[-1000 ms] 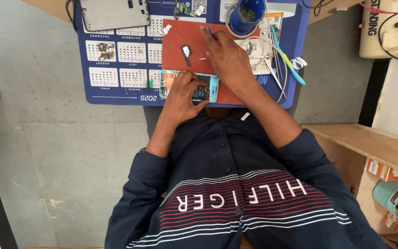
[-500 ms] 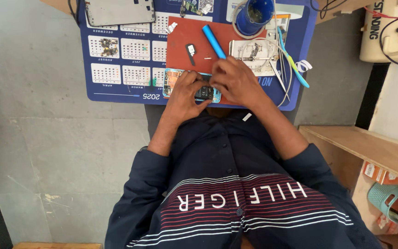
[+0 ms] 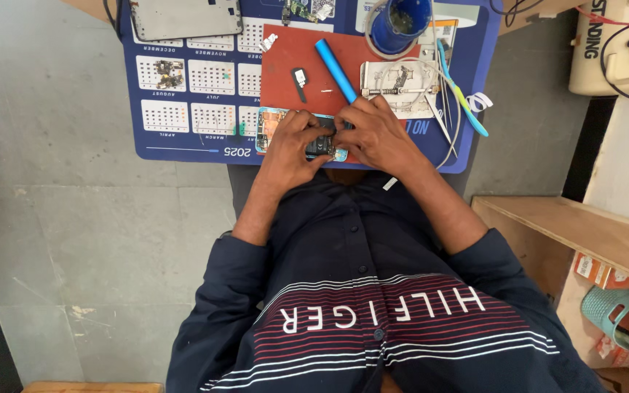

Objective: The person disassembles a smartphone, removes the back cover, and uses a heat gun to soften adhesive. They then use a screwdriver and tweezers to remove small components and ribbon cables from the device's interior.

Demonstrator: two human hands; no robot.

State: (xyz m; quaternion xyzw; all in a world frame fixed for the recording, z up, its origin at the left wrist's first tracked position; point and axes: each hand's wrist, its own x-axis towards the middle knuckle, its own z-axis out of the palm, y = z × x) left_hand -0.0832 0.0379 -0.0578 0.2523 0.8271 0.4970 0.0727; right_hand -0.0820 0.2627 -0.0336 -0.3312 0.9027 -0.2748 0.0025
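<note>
Two hands, left hand [image 3: 294, 142] and right hand [image 3: 374, 133], pinch the opened phone [image 3: 319, 143] below the red mat [image 3: 307, 62]; light, fragile, best gripped by its edges

The person wears a dark navy button-up shirt [image 3: 373, 291] with small dark buttons down the front. White and dark red stripes cross the chest, with white block lettering set in the red band. Both sleeves are pushed up, leaving the forearms bare toward 12 o'clock.

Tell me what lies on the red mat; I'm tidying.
On the red mat: blue tool, small black part. Both hands cover its near edge and the opened phone.
</note>
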